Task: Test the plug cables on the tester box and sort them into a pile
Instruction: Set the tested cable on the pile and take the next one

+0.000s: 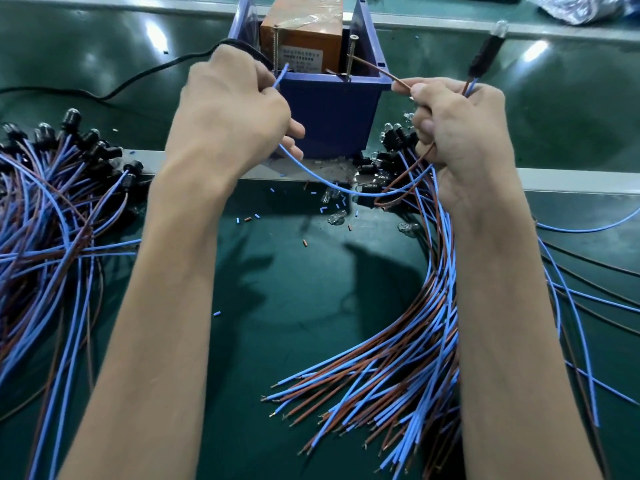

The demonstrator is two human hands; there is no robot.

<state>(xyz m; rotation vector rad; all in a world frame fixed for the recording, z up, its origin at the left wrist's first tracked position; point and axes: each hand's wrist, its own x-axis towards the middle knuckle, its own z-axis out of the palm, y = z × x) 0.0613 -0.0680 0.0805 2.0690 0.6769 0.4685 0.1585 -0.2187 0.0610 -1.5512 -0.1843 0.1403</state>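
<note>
The tester box (300, 46) is orange and sits inside a blue plastic bin (329, 112) at the top centre, with two upright screws as contacts. My left hand (230, 105) pinches a blue wire (311, 171), its bare tip close to the left screw. My right hand (457, 123) grips a brown wire (384, 72) that reaches toward the right screw, and also holds the cable's black lamp plug (485, 51), which sticks up with a clear bulb on top. Both wires belong to this one cable.
A pile of blue and brown cables (52, 209) with black plugs lies at the left. Another bundle (408, 341) fans out under my right arm. Loose bulbs (336, 216) and cut insulation bits litter the green table. A black power cord (138, 76) runs left from the bin.
</note>
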